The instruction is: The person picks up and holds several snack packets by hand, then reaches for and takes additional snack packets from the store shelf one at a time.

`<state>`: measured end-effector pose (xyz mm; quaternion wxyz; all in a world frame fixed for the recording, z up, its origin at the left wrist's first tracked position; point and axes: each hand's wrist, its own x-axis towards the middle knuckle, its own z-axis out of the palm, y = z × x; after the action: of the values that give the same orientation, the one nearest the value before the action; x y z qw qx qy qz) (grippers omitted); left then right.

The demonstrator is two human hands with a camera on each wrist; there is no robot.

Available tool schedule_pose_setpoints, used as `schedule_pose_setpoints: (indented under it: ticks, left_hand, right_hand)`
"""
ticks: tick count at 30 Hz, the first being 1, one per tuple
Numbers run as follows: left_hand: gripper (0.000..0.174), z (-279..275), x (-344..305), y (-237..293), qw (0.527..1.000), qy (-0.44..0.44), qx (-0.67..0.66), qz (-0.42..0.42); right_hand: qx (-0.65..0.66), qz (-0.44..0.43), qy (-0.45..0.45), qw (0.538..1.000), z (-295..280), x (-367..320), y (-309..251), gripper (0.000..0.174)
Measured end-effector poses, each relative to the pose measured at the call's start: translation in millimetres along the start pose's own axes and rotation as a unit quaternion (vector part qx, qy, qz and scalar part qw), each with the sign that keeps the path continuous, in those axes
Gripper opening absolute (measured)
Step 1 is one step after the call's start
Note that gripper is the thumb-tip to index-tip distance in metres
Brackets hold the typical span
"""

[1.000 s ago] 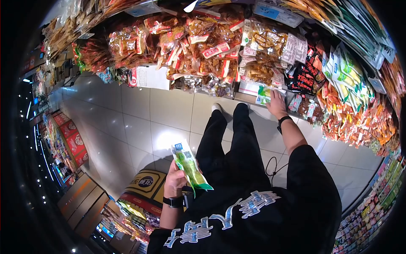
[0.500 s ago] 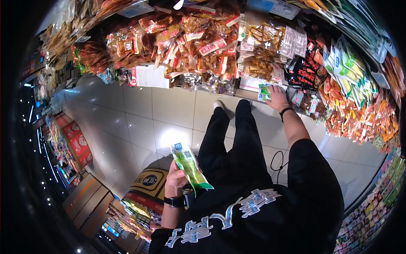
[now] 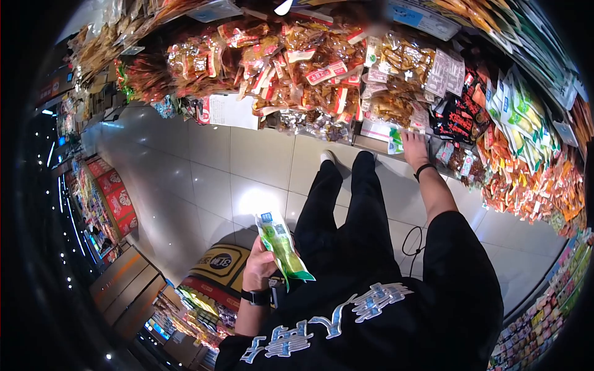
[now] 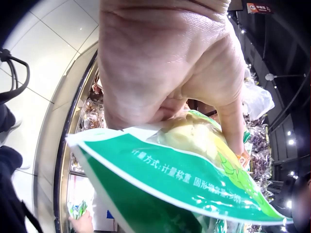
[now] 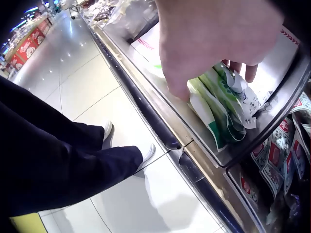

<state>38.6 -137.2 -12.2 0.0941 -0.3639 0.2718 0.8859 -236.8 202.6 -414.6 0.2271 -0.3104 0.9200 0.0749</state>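
Note:
My left hand [image 3: 260, 261] grips a green-and-white plastic food packet [image 3: 282, 248] in front of my body. In the left wrist view, the green end of this packet [image 4: 170, 170] hangs below the palm, with pale yellow contents showing through a clear part. Reaching forward to the low shelf, my right hand [image 3: 416, 148] is over similar green-and-white packets [image 5: 221, 109] in a compartment. The right wrist view has the thumb on the near side of these packets and the fingers curled over their far side. The hand hides their upper part.
Brown snack packets [image 3: 322, 68] fill the shelf to the left of the compartment. Black-and-red packets [image 3: 461, 114] and a pile of green-and-white packets [image 3: 523, 117] lie to its right. A shelf edge [image 5: 204, 167] borders the compartment. Behind me stands a yellow-and-black display [image 3: 216, 263].
My right hand has moved over the packets on the shelf and covers more of them, its fingers now bent around them. The left hand keeps its packet in nearly the same place.

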Motion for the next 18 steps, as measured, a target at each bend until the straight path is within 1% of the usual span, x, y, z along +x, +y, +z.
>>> schedule_pose_setpoints:
  ticks: [1, 4, 6, 8, 9, 13, 16, 18]
  left_hand:
    - [0.065, 1, 0, -1, 1.0, 0.007, 0.012, 0.009]
    - [0.066, 3, -3, 1, 0.999, 0.029, 0.018, 0.001]
    - [0.067, 5, -1, 1, 0.999, 0.021, 0.028, 0.012]
    - [0.068, -5, -2, -1, 0.999, 0.015, 0.027, 0.01]
    - [0.068, -7, -3, -2, 0.999, 0.028, 0.037, 0.014]
    - [0.068, -9, -2, 2, 1.0, -0.01, -0.005, -0.005]
    - [0.068, -7, 1, 3, 1.0, -0.02, -0.001, -0.01]
    - [0.067, -15, 6, 3, 0.999, -0.019, 0.016, -0.02]
  right_hand:
    - [0.011, 0.01, 0.007, 1.0, -1, -1, 0, 0.063]
    - [0.11, 0.057, -0.037, 0.992, -11, -4, 0, 0.061]
    - [0.121, 0.081, -0.025, 0.989, -13, -5, -2, 0.062]
    - [0.131, 0.078, -0.043, 0.987, -16, -3, 2, 0.065]
    - [0.15, 0.077, -0.057, 0.984, -20, -4, 6, 0.065]
    - [0.2, 0.055, -0.074, 0.975, -42, -7, 16, 0.062]
    - [0.224, 0.035, -0.047, 0.973, -52, -8, 16, 0.069]
    - [0.253, 0.046, -0.024, 0.966, -68, -16, 5, 0.071]
